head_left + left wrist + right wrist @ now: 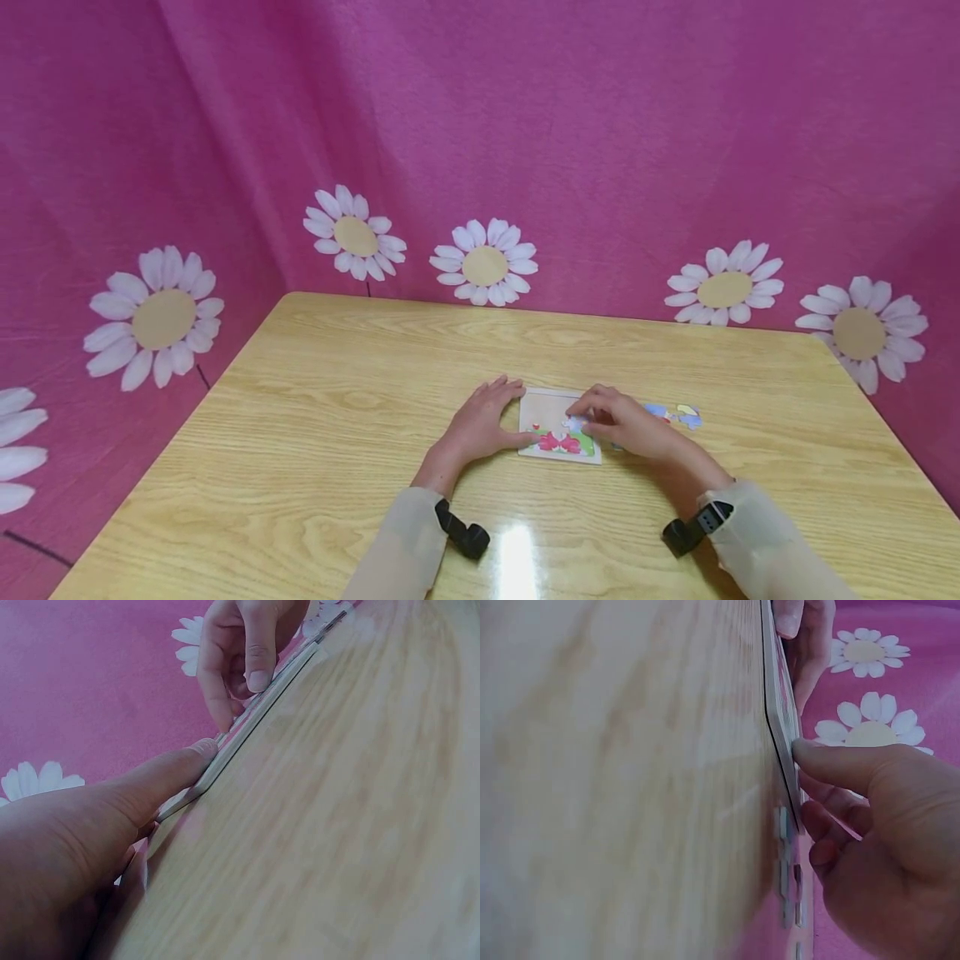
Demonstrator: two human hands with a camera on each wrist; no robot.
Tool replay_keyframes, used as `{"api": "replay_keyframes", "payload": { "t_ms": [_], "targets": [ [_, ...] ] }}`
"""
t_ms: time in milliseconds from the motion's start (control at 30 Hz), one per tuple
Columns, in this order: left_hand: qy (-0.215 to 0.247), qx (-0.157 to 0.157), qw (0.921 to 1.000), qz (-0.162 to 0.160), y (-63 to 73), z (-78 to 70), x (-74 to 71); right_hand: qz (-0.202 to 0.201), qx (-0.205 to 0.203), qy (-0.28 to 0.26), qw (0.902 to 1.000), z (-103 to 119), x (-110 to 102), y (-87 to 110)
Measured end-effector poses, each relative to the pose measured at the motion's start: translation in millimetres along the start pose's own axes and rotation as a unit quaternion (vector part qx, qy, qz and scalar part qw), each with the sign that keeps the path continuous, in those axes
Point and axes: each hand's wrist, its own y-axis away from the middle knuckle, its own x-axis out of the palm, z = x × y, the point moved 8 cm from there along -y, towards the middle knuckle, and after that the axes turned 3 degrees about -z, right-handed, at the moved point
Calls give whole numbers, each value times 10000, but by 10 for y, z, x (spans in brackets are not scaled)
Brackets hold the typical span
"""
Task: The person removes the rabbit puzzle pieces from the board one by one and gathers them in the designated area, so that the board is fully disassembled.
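Observation:
A small jigsaw puzzle board (545,406) with a pale raised rim lies flat on the table. Red and green picture pieces (558,442) fill its lower part, while bare wood shows at the upper left. My left hand (482,423) rests along the board's left side, thumb on the lower rim and fairly straight fingers by the top-left corner. Over the board's right half, my right hand (618,421) pinches a light blue puzzle piece (573,423) between thumb and index finger. In the right wrist view its thumb (832,761) lies against the board edge, and the piece is hidden.
Loose puzzle pieces (689,417) lie on the table right of the board, partly behind the right hand. The wooden table (337,400) meets a pink curtain (525,150) with white flowers at its far edge. Each wrist wears a black strap camera (470,540).

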Motion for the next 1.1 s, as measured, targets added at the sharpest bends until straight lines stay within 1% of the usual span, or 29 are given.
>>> {"api": "replay_keyframes", "payload": {
  "t_ms": [133,267,467,633,767,1100],
  "targets": [
    [-11,11,10000,-21,-2,-4,-1,204,-74,-38,9998,13,7,-18],
    [-40,4,10000,-37,-7,-3,-1,249,-109,-103,9996,21,8,-24],
    [-61,-62,10000,8,-10,12,16,110,-20,-171,9998,15,16,-8],
    [-77,-76,9999,17,-7,12,17,-137,-47,-279,9995,-21,-1,6],
    [-92,-114,9999,40,-7,10,20,-306,27,-413,9987,-55,-21,16],
    [-117,-172,9998,37,-10,14,13,-489,142,-604,9969,-41,-65,31]
  ]
}}
